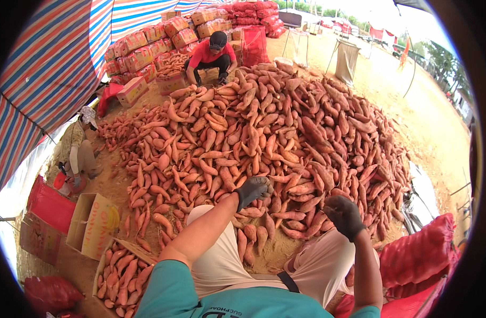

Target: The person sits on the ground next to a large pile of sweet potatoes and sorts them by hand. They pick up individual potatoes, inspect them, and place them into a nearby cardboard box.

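Note:
A broad heap of reddish sweet potatoes (227,139) covers the ground before me. My left hand (255,193), in a dark work glove, is curled into a fist over the heap's near edge; nothing shows in it. To its right, my right hand (343,216), gloved alike, hovers above my knee with bent fingers. Its palm is hidden, so a grip on anything cannot be made out. Between my legs, a few sweet potatoes (251,242) rest on sandy soil. A cardboard box of sweet potatoes (123,274) stands at my left side.
An open banana carton (93,226) and a red-lined box (48,206) stand left. Full red mesh sacks (418,254) lie right. One person (213,55) crouches behind the heap, another (78,147) at far left. Stacked cartons (147,47) line the striped tarpaulin (56,71).

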The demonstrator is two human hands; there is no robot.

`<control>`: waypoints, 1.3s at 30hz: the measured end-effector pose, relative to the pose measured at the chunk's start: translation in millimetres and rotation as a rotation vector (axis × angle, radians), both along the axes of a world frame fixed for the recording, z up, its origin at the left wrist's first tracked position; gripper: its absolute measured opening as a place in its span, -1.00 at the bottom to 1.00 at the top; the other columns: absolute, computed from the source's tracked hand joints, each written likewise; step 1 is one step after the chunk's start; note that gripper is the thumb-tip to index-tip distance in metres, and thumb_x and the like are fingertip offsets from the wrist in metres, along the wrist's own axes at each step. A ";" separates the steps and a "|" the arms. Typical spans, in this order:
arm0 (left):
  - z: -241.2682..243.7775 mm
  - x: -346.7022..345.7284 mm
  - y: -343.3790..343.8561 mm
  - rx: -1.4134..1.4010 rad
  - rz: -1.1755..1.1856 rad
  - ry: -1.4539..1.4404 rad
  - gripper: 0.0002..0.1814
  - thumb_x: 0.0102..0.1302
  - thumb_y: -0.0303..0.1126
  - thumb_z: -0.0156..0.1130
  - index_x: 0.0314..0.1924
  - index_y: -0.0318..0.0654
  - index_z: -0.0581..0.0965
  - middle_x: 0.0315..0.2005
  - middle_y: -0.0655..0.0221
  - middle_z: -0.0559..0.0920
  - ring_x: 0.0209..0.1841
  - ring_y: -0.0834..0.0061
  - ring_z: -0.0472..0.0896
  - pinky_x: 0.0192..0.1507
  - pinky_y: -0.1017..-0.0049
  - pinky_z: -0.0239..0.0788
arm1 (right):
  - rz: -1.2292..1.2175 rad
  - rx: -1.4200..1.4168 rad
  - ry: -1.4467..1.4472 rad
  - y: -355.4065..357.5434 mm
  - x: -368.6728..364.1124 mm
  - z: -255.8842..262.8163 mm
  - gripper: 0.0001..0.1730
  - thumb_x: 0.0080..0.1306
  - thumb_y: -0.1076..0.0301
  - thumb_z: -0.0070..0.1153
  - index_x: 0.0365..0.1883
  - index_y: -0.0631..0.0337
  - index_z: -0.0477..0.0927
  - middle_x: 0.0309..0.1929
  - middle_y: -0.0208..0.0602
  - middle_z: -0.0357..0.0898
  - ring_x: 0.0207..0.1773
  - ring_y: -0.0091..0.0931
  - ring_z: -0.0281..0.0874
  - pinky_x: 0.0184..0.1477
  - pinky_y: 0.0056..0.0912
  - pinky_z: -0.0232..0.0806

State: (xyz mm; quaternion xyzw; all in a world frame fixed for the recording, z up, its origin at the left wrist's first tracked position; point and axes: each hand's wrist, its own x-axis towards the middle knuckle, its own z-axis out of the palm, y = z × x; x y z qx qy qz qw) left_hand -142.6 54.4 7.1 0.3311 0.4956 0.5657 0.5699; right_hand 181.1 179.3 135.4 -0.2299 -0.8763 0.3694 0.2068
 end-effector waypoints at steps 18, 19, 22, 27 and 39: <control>53.9 65.1 31.3 -0.093 -0.393 0.535 -0.73 0.50 -0.28 0.02 -0.14 -0.35 0.55 -0.31 0.40 0.58 -0.26 0.59 0.53 -0.15 0.58 0.41 | 0.606 0.084 -0.731 69.2 -120.1 -118.2 -0.55 0.24 0.00 0.10 -0.01 0.06 0.57 -0.12 -0.03 0.64 0.02 -0.14 0.58 0.03 -0.08 0.39; 56.9 67.6 30.8 -0.092 -0.423 0.616 -0.73 0.50 -0.26 0.03 -0.15 -0.35 0.55 -0.31 0.38 0.58 -0.26 0.58 0.53 -0.15 0.58 0.40 | 0.691 -0.025 -0.619 71.1 -123.8 -119.4 -0.54 0.24 -0.02 0.09 -0.01 0.06 0.57 -0.14 -0.06 0.65 0.01 -0.14 0.58 0.02 -0.07 0.39; 71.0 77.7 35.7 -0.098 -0.524 0.725 -0.73 0.42 -0.20 0.13 -0.14 -0.28 0.56 -0.27 0.29 0.60 -0.18 0.46 0.58 -0.10 0.45 0.42 | 0.720 -0.077 -0.776 75.5 -137.3 -110.2 -0.55 0.26 0.00 0.10 0.01 0.07 0.55 -0.15 -0.08 0.65 -0.02 -0.14 0.58 0.01 -0.10 0.37; 82.7 78.7 40.4 0.003 -0.611 0.846 -0.73 0.31 -0.19 0.23 -0.12 -0.20 0.56 -0.16 0.24 0.61 -0.12 0.24 0.59 -0.09 0.35 0.43 | 0.720 -0.206 -0.678 83.4 -149.5 -116.9 -0.55 0.30 0.03 0.10 0.07 0.07 0.51 -0.12 -0.11 0.63 -0.01 -0.18 0.57 0.02 -0.13 0.36; 85.0 59.8 34.8 0.157 -0.587 0.739 -0.54 0.25 -0.17 0.30 0.04 -0.31 0.52 -0.07 0.10 0.58 -0.06 0.09 0.57 -0.03 0.22 0.43 | 0.756 -0.408 -0.732 85.2 -185.2 -183.6 -0.47 0.29 -0.05 0.09 0.07 0.15 0.50 -0.12 -0.12 0.63 0.01 -0.18 0.57 0.06 -0.14 0.36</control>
